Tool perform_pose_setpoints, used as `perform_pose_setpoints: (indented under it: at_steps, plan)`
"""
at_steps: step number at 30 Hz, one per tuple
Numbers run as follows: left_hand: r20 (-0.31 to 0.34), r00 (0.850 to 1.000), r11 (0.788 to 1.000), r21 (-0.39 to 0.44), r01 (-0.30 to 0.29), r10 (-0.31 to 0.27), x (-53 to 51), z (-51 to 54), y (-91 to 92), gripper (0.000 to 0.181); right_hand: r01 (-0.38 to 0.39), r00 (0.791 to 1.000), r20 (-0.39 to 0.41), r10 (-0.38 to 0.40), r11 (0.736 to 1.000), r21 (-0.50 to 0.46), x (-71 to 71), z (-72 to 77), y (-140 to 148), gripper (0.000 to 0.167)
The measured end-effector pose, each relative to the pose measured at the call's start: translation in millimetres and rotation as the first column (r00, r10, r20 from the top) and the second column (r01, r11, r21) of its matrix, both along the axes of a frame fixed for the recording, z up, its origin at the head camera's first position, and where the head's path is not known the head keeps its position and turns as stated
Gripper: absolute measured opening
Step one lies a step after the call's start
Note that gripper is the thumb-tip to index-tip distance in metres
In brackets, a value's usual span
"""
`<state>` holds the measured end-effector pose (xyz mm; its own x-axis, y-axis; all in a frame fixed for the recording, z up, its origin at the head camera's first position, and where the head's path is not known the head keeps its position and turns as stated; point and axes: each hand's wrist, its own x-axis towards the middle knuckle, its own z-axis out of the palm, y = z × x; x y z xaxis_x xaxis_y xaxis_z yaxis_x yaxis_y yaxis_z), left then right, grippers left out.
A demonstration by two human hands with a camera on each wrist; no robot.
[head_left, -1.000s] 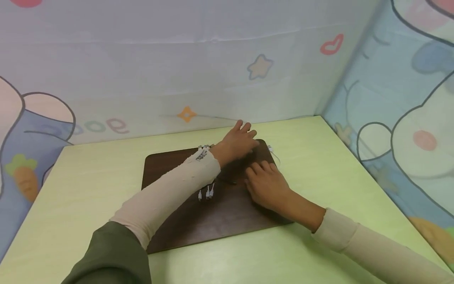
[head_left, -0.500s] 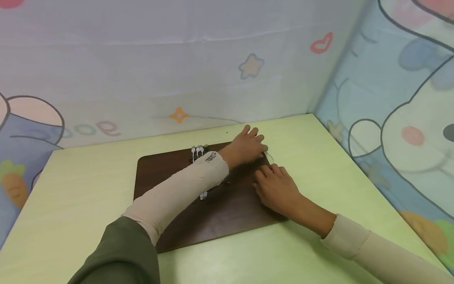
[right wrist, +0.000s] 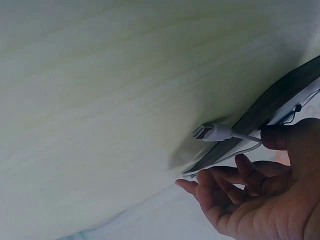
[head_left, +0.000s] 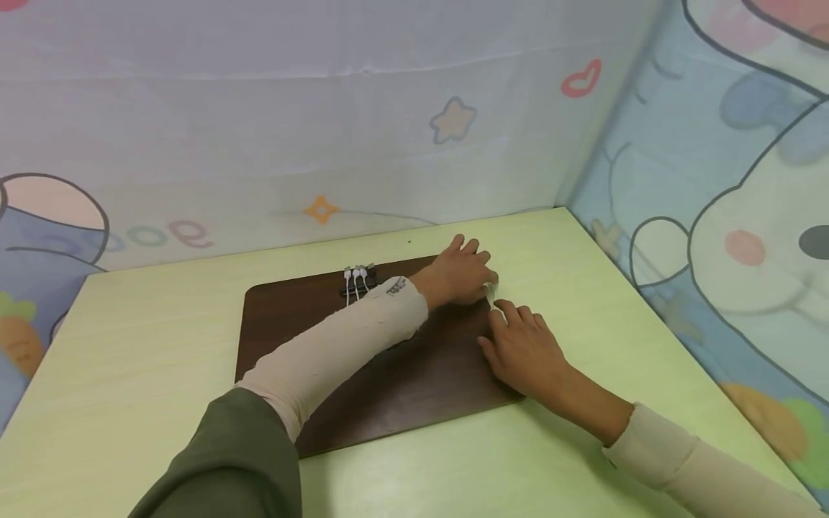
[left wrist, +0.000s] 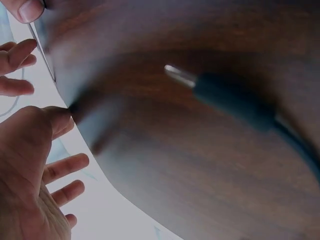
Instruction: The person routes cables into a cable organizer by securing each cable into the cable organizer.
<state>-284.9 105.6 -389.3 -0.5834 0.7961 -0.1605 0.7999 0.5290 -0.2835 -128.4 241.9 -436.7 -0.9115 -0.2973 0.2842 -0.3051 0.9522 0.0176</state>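
Observation:
At the right edge of the dark wooden board [head_left: 440, 374], my left hand [head_left: 461, 273] reaches across with its outer fingers spread. Its thumb and index finger pinch a white USB cable [head_left: 491, 295], though the grip is partly hidden. My right hand [head_left: 527, 352] lies just nearer, fingers loosely bent at the board's edge, index fingertip by the cable. In the right wrist view, the white USB plug [right wrist: 216, 132] sticks out over the table beside the right hand [right wrist: 270, 200], its thumb and index apart. A black cable's metal-tipped plug [left wrist: 225, 97] lies on the board.
Several white cable plugs [head_left: 358, 273] stand in a black holder [head_left: 352, 291] at the board's back edge. Pale green table [head_left: 142, 360] surrounds the board. Printed cloth walls [head_left: 259, 129] rise behind and at the right. My left sleeve [head_left: 343, 338] covers the board's middle.
Both hands have moved right relative to the board, up to its right edge. The white cable now shows between them. The head view has shifted slightly to the right.

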Motion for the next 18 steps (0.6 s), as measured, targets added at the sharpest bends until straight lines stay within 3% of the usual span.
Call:
perform_pose_setpoints:
  at_steps: [12, 18]
  plan:
    - [0.004, 0.999, 0.999, -0.017, 0.051, -0.051, 1.7, 3.9, 8.6, 0.038, 0.050, 0.999, 0.015, -0.050, 0.999, -0.010, 6.1, 1.2, 10.2, 0.030]
    - [-0.025, 0.998, 0.998, -0.011, 0.066, -0.066, 1.3, 4.1, 9.6, 0.029, 0.032, 0.999, -0.035, -0.032, 0.999, 0.008, 8.6, 2.1, 10.9, 0.021]
